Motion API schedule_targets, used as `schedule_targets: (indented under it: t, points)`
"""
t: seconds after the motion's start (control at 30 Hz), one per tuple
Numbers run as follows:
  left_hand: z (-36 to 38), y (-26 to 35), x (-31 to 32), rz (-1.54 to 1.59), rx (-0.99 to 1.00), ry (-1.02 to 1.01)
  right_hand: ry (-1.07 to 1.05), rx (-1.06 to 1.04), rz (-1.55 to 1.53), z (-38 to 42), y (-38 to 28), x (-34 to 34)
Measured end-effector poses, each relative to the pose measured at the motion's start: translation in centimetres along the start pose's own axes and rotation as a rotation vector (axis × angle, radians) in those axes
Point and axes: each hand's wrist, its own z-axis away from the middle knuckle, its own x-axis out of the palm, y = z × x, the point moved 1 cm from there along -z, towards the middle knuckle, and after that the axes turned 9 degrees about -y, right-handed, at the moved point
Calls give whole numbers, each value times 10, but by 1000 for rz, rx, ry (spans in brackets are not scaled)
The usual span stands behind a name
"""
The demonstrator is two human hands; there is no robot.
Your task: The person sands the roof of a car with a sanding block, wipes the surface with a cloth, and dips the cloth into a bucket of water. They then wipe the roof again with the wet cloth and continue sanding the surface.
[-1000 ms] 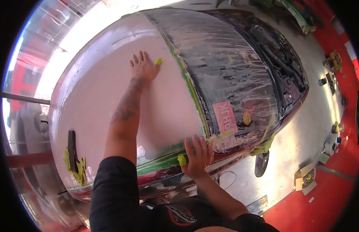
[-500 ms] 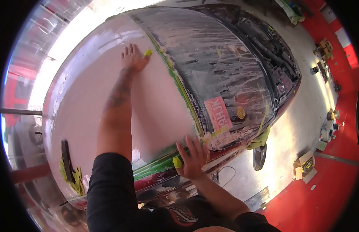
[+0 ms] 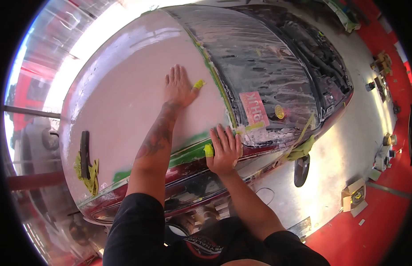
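Observation:
Palm down on the pinkish, dull car roof [image 3: 121, 88] lies my left hand [image 3: 179, 88], its fingers stretched out and yellow-green tape wrapped round the thumb. My right hand [image 3: 224, 150] rests on the roof's side edge near the windshield corner, fingers spread, with similar tape on its thumb. Neither hand holds anything. Green masking tape or paint [image 3: 188, 155] runs along that edge beside my right hand. Ahead of it is the dusty, streaked windshield [image 3: 259, 66], carrying a pink sticker [image 3: 254, 109] and a round yellow sticker [image 3: 279, 111].
A dark sanding block or bar [image 3: 85, 153] sits on a yellow-green cloth [image 3: 93, 178] at the roof's rear. Another cloth [image 3: 301, 150] hangs by the side mirror [image 3: 302, 170]. An open cardboard box [image 3: 353, 197] stands on the floor, with tools along the red area.
My left hand has slid over the roof toward me, nearer my right hand. My right hand stays on the edge by the windshield corner. The view has shifted slightly.

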Motion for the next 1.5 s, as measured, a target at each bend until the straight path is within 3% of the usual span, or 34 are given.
schedule_targets:
  t: [0.33, 0.5, 0.67, 0.8, 1.2, 1.37, 1.5]
  points:
    - [135, 18, -1, 1, 96, 28, 16, 6, 47, 2, 4, 4]
    - [182, -31, -9, -28, -51, -25, 31, 18, 41, 3, 4, 6]
    - [139, -91, -26, -10, -173, -48, 72, -4, 47, -2, 6, 10]
    - [96, -126, -14, -21, -93, 36, 69, -28, 78, 1, 4, 12]
    - [166, -88, -20, -1, -70, -27, 17, -7, 132, -3, 0, 4]
    - [101, -93, -27, 3, -100, -68, -20, 17, 119, -7, -4, -1]
    - [-1, -99, -25, 7, -34, -47, -71, 62, 124, -4, -2, 0]
